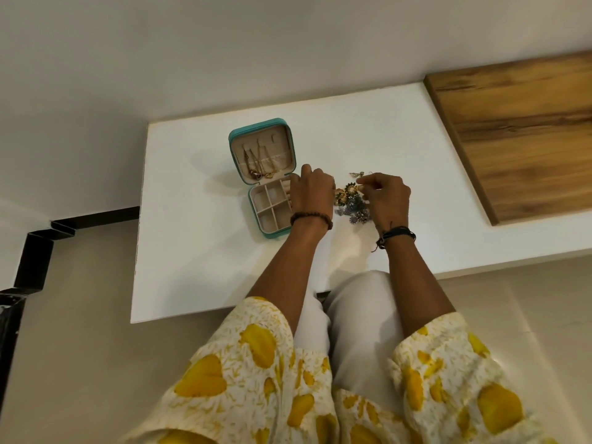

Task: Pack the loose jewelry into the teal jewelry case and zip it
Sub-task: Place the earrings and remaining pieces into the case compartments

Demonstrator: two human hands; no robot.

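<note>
Two halves of the teal jewelry case [267, 184] lie open on the white surface [198, 267], necklaces hanging in the lid, the divided tray nearest the person. Just to its right sits the loose jewelry [351, 203], a small heap between both hands. The right hand [389, 197] appears to pinch a piece at the heap's far edge; the left hand [312, 195], fingers curled, rests at the tray's right rim, nearer the case.
</note>
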